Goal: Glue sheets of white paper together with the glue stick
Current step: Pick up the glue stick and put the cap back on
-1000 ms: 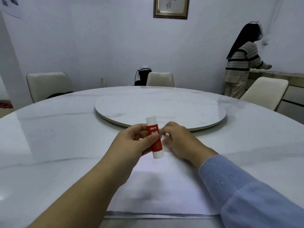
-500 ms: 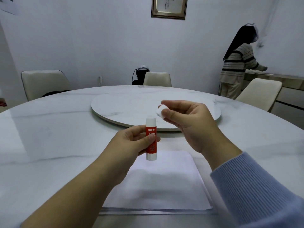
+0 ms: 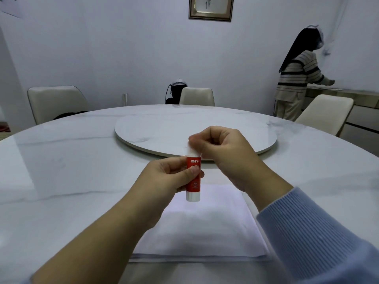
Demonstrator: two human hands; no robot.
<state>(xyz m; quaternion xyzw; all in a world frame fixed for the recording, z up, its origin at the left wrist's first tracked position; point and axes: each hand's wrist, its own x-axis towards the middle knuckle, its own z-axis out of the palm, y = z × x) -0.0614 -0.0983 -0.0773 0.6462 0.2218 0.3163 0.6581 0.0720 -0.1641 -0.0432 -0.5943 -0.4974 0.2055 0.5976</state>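
Your left hand [image 3: 174, 177] holds the glue stick [image 3: 193, 179] upright by its red barrel, thumb across the front and fingers curled behind; grip closed on it, held above the far edge of the paper, clear of the surface. Your right hand [image 3: 223, 152] sits at 12 o'clock of the stick, fingertips pinched on the white cap [image 3: 192, 149] at its top; grip closed on the cap. Whether the cap is fully seated or partly off — cannot tell, the fingers cover the join.

The stack of white paper [image 3: 205, 226] lies flat on the white marbled surface [image 3: 61, 171], at 6 o'clock of both hands, near edge towards you; several sheet edges show at the front. Holding the stick over the paper keeps the next move short; splitting barrel and cap between two hands gives you something to pull or twist against.

Judged step: handling the cap, so no glue is on the paper yet; the task looks barely begun. Risk — a loose cap can slip from a fingertip pinch.

Beyond, at 12 o'clock, a round turntable [image 3: 194, 128] on the surface; pale chairs round it; a person in a striped top [image 3: 297, 78] stands at 2 o'clock, facing away.
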